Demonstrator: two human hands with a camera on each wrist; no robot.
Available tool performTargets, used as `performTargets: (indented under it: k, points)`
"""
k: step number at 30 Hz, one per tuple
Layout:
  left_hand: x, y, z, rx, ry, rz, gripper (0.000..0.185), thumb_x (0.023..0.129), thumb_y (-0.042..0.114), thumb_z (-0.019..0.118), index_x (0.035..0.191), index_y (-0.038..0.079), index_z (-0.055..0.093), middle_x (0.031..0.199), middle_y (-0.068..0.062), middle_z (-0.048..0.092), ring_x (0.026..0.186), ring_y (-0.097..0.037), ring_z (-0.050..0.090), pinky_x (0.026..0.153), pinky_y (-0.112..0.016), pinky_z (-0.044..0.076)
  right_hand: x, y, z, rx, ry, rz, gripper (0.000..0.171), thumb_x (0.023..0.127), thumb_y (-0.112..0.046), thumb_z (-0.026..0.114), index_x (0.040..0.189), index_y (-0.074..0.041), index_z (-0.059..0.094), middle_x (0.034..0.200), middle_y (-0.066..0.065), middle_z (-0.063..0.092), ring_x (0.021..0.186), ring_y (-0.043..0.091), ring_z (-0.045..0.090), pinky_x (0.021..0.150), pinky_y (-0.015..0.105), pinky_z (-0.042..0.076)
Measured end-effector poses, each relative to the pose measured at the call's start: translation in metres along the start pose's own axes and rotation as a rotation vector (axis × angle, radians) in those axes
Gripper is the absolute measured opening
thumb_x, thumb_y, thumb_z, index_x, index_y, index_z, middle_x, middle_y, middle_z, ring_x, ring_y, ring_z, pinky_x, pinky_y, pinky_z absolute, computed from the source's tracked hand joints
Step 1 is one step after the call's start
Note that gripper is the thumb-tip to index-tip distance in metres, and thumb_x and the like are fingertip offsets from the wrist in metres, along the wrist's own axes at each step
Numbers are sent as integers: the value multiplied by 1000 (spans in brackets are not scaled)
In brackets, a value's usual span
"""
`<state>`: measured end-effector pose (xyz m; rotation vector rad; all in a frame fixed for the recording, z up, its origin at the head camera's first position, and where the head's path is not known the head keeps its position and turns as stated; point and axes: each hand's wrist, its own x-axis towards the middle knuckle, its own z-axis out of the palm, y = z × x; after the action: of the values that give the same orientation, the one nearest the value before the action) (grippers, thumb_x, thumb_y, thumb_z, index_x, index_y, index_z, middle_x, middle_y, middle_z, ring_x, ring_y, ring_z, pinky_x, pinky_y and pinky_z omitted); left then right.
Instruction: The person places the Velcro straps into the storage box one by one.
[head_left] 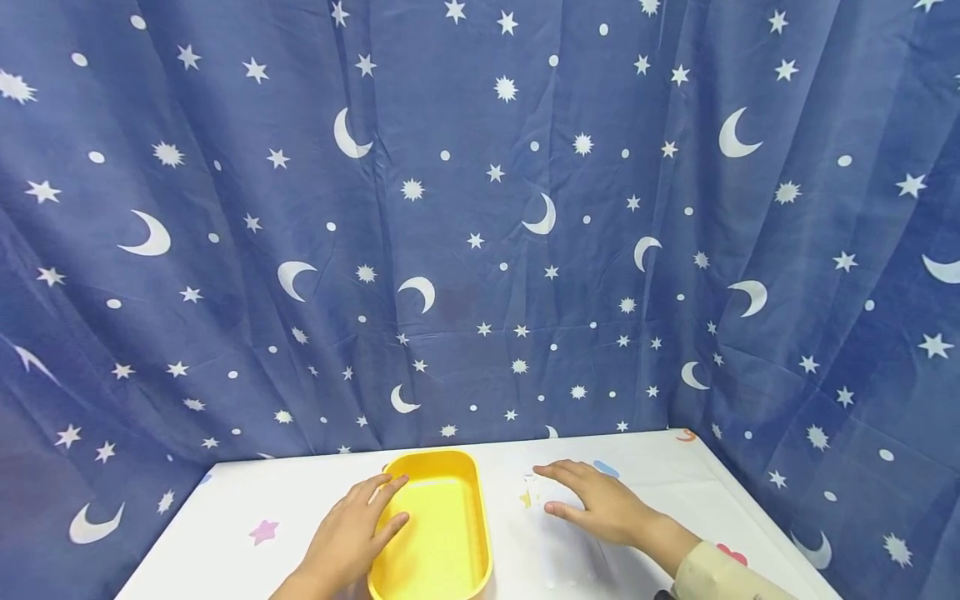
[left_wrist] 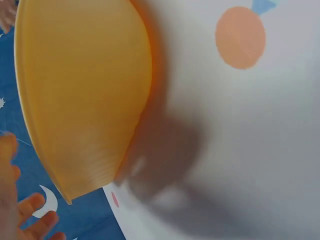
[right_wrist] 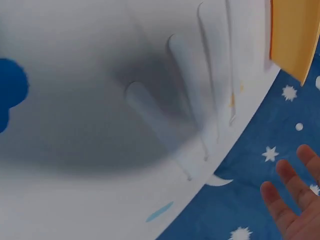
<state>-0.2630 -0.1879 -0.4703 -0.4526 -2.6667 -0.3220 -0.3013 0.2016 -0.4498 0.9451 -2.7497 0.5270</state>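
A yellow rectangular tub (head_left: 483, 533) with rounded corners stands on the white table. My left hand (head_left: 348, 529) is at the tub's left rim, fingers loosely spread and overlapping its inside in the head view. In the left wrist view the tub's outer wall (left_wrist: 85, 95) fills the left side. To the right of the tub, my right hand (head_left: 611, 504) hovers with fingers apart, holding nothing. Under it, several clear round-ended tubes, like test tubes (right_wrist: 150, 120), lie side by side on the tabletop; in the head view they barely show against the white.
The white table cover (head_left: 202, 533) carries printed shapes, among them a pink star (head_left: 264, 532) and a red heart (head_left: 731, 554). A blue curtain (head_left: 465, 208) with moons and stars hangs behind the table and along its sides.
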Motion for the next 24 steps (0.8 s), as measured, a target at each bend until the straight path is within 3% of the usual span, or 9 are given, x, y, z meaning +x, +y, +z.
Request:
performTargets:
  k: [4, 9, 14, 19, 24]
  points:
    - [1, -1, 1, -38, 7, -103, 51, 90, 39, 69, 137, 21, 57, 129, -3, 58, 118, -27, 57, 94, -49, 52, -3, 10, 2, 10, 29, 72, 57, 95, -62, 46, 142, -30, 52, 138, -4, 57, 127, 29, 54, 100, 57, 46]
    - [1, -2, 3, -138, -37, -237, 51, 92, 34, 67, 138, 15, 56, 127, -7, 59, 116, -31, 60, 91, -52, 53, -5, 21, 5, 41, 69, 189, 57, 93, -63, 50, 138, -30, 55, 133, -8, 59, 113, 23, 63, 88, 49, 53]
    - [1, -5, 2, -258, -80, -370, 51, 93, 30, 66, 138, 9, 54, 119, -8, 62, 95, -25, 67, 76, -47, 56, -4, 29, 10, 83, 79, 296, 57, 90, -60, 58, 136, -26, 58, 122, -5, 64, 101, 19, 64, 76, 39, 52]
    - [1, -6, 3, -368, -49, -413, 47, 92, 25, 67, 130, 0, 58, 100, -5, 65, 75, -14, 62, 65, -36, 54, -5, 37, 17, 97, 98, 381, 45, 89, -38, 71, 127, -16, 63, 100, -1, 66, 83, 12, 61, 68, 31, 49]
    - [3, -5, 4, -411, -30, -443, 43, 92, 24, 65, 125, -3, 61, 88, 0, 65, 71, -12, 54, 64, -31, 48, -7, 46, 22, 110, 122, 440, 33, 85, -20, 76, 114, -8, 68, 84, -3, 65, 70, 9, 57, 61, 28, 47]
